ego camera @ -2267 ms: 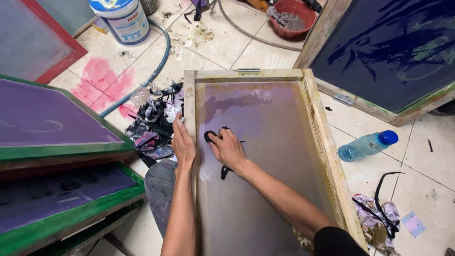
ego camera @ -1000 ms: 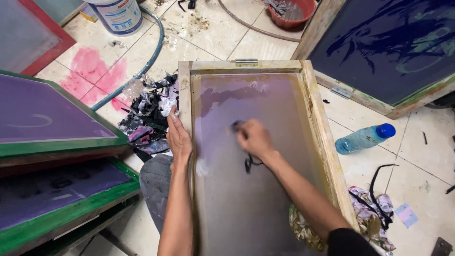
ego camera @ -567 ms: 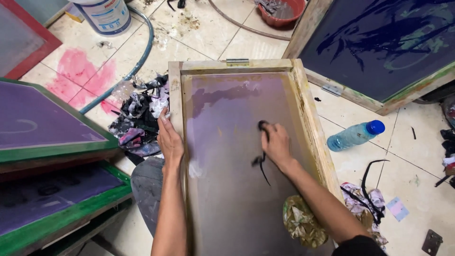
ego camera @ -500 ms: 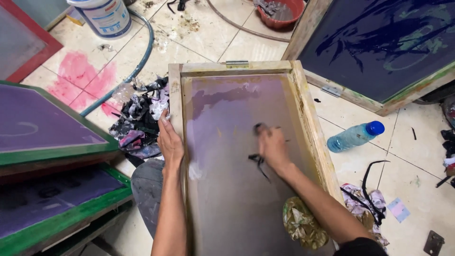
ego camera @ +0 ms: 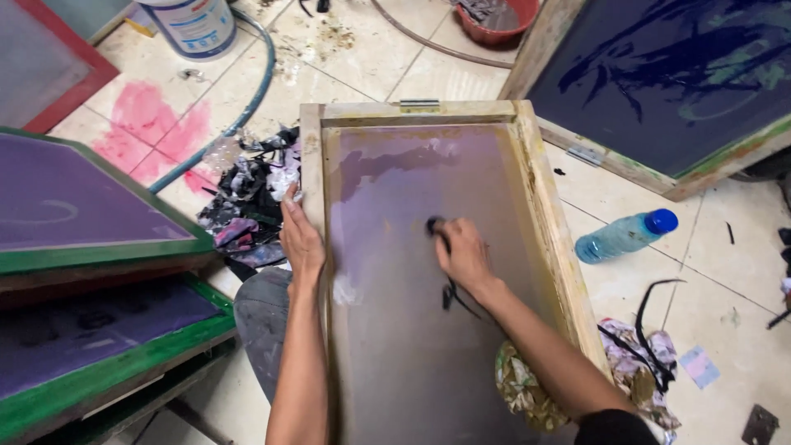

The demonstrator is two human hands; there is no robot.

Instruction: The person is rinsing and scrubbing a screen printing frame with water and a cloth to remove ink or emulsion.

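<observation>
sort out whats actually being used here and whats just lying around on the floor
In use:
- wooden screen frame, its mesh being rubbed
- dark rag, pressed to the mesh by the right hand
- left hand, steadying the frame's left rail

Lying about:
- plastic bottle with blue cap
- pile of stained rags
- green-framed screens
- white bucket
- hose
- red basin

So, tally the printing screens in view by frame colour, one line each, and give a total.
Bare wood frame: 2, the screen under the hands and the dark blue one leaning at top right
Green frame: 2, stacked at left, upper and lower
Red frame: 1, at top left
Total: 5
</observation>
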